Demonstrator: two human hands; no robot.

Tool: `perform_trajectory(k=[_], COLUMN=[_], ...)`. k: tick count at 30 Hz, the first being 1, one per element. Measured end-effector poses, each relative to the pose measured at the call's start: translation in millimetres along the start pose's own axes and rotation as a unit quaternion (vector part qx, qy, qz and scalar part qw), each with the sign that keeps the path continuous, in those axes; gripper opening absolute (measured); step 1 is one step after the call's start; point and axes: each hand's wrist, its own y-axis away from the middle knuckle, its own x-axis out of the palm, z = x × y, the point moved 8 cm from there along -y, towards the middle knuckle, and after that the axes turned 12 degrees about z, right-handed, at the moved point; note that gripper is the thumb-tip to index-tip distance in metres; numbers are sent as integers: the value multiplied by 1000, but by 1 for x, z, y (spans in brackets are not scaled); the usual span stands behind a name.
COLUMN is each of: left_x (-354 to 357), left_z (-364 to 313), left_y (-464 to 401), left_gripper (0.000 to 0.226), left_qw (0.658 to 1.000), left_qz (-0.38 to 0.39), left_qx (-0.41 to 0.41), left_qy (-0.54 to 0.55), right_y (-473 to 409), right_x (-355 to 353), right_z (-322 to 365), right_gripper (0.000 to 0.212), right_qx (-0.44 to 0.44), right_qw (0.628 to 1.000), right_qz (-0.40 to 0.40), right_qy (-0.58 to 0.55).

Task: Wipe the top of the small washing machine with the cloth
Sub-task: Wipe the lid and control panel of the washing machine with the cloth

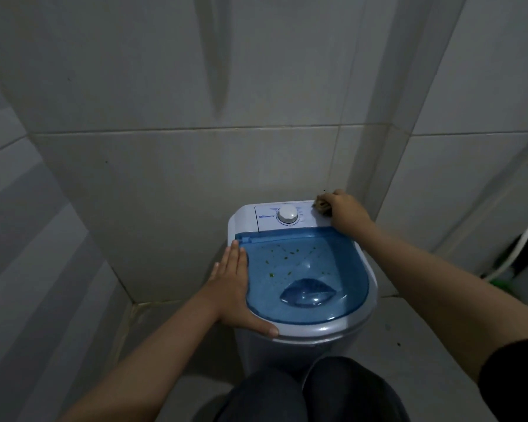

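A: Lower centre of the frame: a small washing machine [302, 269] stands in a tiled corner, and a person bends over it. The right hand [345, 216], just right of centre, is closed around a brownish cloth [321, 205] and presses it on the white control panel [287, 217], right of the dial [287, 214].

B: And the left hand [237, 287]?

A: Spread flat, fingers together, holding nothing. It lies along the left rim of the blue lid [305, 275], probably to steady the light machine against the wiping push.

B: Why start at the back?

A: My guess: working from the panel forward pulls dirt toward the person. Green specks [287, 257] dot the lid's upper half, untouched, so most of the job remains.

B: The room?

A: Pale grey wall tiles [165, 147] fill the upper frame; grimy grout shows at the floor joint, lower left. Something green and white sits at the right edge, too blurred to name.
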Motion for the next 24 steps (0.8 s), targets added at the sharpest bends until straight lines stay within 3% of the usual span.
perform_trajectory(k=[3, 9, 15, 24], left_x=[1, 1, 0, -2], left_z=[1, 0, 0, -1], left_y=[-1, -2, -2, 0], left_gripper=[167, 170, 170, 169], left_qw=[1000, 1000, 1000, 1000], left_qz=[-1, 0, -1, -3], left_qx=[-2, -4, -9, -15], left_qy=[-1, -10, -11, -18], right_y=[17, 67, 119, 200], right_x=[1, 12, 20, 33], right_z=[-15, -12, -2, 52], right_gripper=[46, 47, 42, 38], right_qx=[24, -12, -27, -20], right_qw=[999, 992, 991, 982], right_qz=[25, 57, 62, 96], right_qy=[22, 108, 113, 162])
